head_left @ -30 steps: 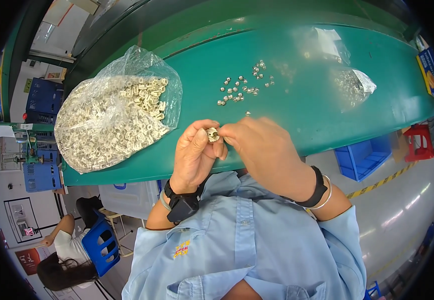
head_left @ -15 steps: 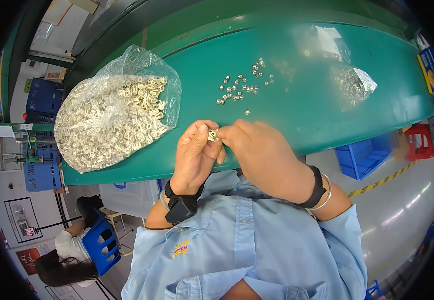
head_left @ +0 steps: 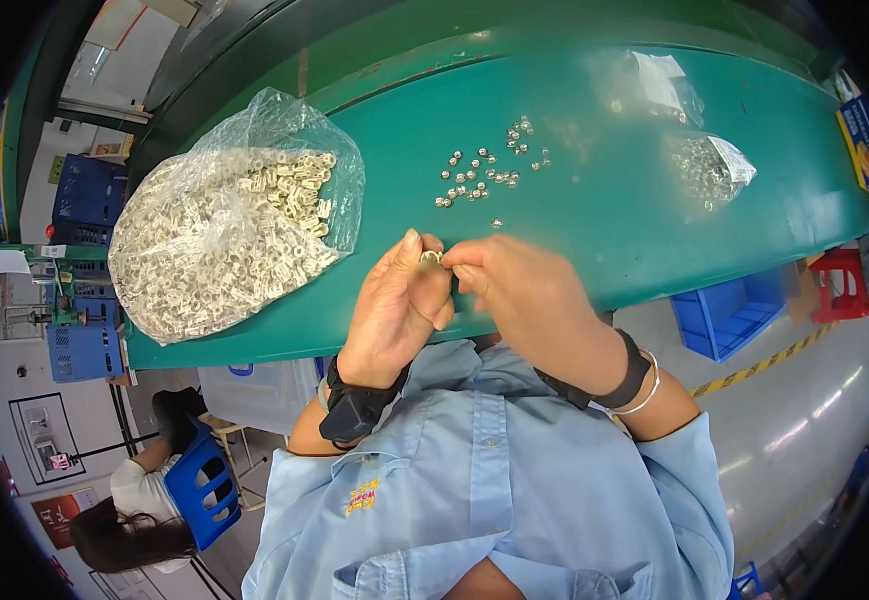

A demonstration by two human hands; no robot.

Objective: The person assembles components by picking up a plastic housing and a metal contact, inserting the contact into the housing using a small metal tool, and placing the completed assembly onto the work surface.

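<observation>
Between the thumb and fingers of my left hand [head_left: 391,312] is a small cream plastic part [head_left: 430,257]. My right hand [head_left: 519,290] meets it from the right, its thumb and forefinger pinched at the part's edge. Whatever lies between those right fingertips is too small to make out. Both hands are over the table's near edge. Beyond them, several small shiny metal balls [head_left: 474,175] lie scattered on the green tabletop [head_left: 394,150]. On the left, a clear plastic bag [head_left: 224,240] lies open, full of similar cream parts.
Two small clear bags [head_left: 711,170] with white labels lie at the right of the table. Below that end are a blue crate [head_left: 724,312] and a red stool [head_left: 842,285]. At lower left, a person sits on a blue chair [head_left: 202,488].
The cream part has turned in my left fingers, and my left thumb has shifted upward. My right hand has turned slightly, its fingertips still at the part.
</observation>
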